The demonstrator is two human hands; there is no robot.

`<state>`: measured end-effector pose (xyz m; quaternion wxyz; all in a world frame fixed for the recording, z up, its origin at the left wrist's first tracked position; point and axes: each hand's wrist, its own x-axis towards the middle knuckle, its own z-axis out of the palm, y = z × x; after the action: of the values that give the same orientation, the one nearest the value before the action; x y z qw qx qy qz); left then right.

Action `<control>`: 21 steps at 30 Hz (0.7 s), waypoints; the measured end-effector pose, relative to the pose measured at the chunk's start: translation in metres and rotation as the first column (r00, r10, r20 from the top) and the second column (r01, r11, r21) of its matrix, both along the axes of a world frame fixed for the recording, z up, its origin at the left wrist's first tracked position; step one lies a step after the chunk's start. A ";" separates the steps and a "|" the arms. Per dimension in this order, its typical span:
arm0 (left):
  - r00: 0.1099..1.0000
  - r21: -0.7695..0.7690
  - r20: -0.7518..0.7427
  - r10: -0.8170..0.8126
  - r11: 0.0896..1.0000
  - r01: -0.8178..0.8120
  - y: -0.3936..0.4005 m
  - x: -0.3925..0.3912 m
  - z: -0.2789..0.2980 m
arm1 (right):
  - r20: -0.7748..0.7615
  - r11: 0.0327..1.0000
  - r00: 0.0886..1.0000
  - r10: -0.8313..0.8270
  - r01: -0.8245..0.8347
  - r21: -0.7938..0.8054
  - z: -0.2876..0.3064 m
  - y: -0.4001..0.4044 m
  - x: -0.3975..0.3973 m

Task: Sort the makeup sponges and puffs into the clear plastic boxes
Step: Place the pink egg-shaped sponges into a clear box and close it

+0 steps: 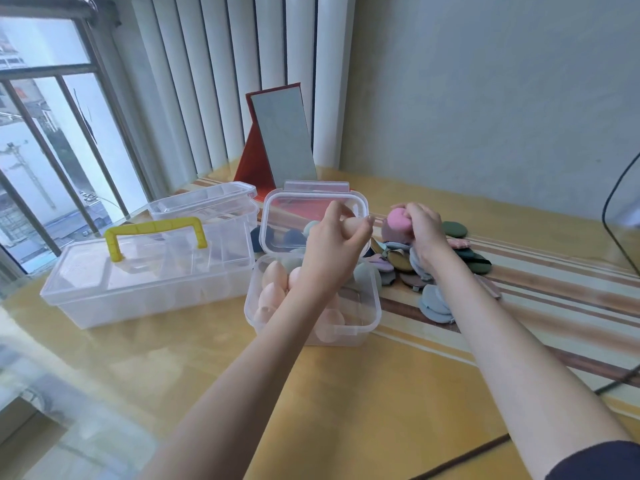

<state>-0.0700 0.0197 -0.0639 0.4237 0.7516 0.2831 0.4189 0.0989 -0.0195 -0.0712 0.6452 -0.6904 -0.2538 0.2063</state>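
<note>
Care matters: our left hand (334,242) pinches a beige sponge (353,224) above the open box (372,306); our right hand (424,228) squeezes a pink sponge (397,218). We should lower each gently.

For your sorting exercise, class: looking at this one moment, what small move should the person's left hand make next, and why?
Probably lower and release. The left hand pinches a peach egg-shaped sponge above the open clear box, which already holds similar peach sponges. Dropping it there keeps like with like. The right hand is at the puff pile, gripping a pink sponge.
</note>
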 end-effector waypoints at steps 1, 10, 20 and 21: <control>0.999 -0.039 0.027 -0.019 0.999 0.020 -0.001 0.000 0.001 | -0.036 1.000 0.999 0.031 -0.031 0.004 0.002 -0.002 -0.001; 0.990 -0.036 0.055 -0.129 0.991 0.131 -0.005 -0.002 0.008 | -0.069 0.970 0.972 0.225 -0.217 0.112 0.009 -0.014 -0.035; 0.998 0.161 0.058 -0.007 0.987 -0.003 -0.005 -0.002 0.001 | 0.052 0.961 0.966 0.255 -0.259 0.095 -0.002 -0.017 -0.039; 0.997 0.178 0.068 0.025 0.983 -0.036 -0.004 -0.003 0.002 | 0.130 0.981 0.977 0.167 -0.178 0.073 -0.004 -0.015 -0.033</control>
<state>-0.0727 0.0152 -0.0621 0.3571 0.7680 0.2418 0.4734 0.0655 -0.0347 -0.0747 0.6365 -0.6494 -0.3606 0.2076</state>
